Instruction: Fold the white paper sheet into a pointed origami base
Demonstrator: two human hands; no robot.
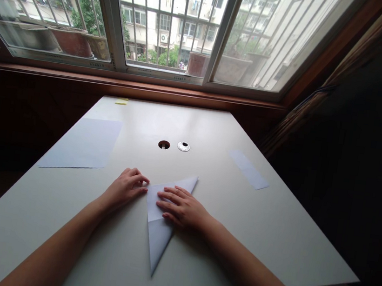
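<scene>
A triangular folded sheet of white paper [156,241] lies on the white desk [109,254], near the middle of the side closest to the person, one long point aimed toward the body and another toward the far right, with a crease running across its face; the right hand [184,208] rests palm down on it, fingers slightly spread and pressed flat rather than gripping; the left hand [127,186] is at its left corner, thumb and forefinger bent toward the edge, though whether they pinch the paper I cannot tell; the two hands are apart, with part of the paper between them; a flat white sheet [84,140] lies to the left, and a narrow paper strip [249,169] to the right; beyond the hands are a round cable hole [164,144] and, just beside it, a silvery grommet cover [184,147]; a yellow slip [121,101] sits at the far edge, below the barred window [117,39].
</scene>
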